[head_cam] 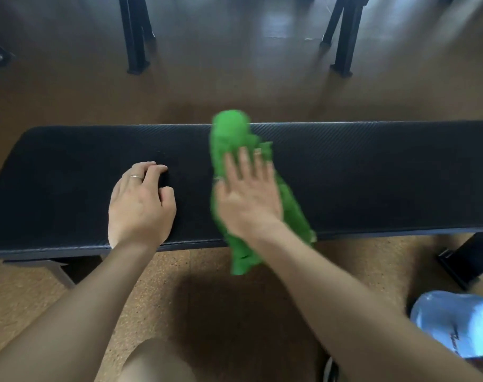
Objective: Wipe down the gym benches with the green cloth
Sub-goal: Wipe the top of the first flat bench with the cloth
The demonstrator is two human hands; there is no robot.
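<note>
A long black padded gym bench (pixel 372 172) runs across the view in front of me. The green cloth (pixel 232 139) lies across its width near the middle, one end past the far edge and the other hanging over the near edge. My right hand (pixel 248 194) presses flat on the cloth with straight, spread fingers; it looks blurred. My left hand (pixel 141 202) rests on the bench pad to the left of the cloth, fingers loosely bent, a ring on one finger, holding nothing.
The floor is brown cork-like matting (pixel 196 285). Black metal legs (pixel 135 37) (pixel 345 40) of other equipment stand beyond the bench. The bench's own feet (pixel 466 260) show at lower left and right. A light blue shoe (pixel 460 323) is at the lower right.
</note>
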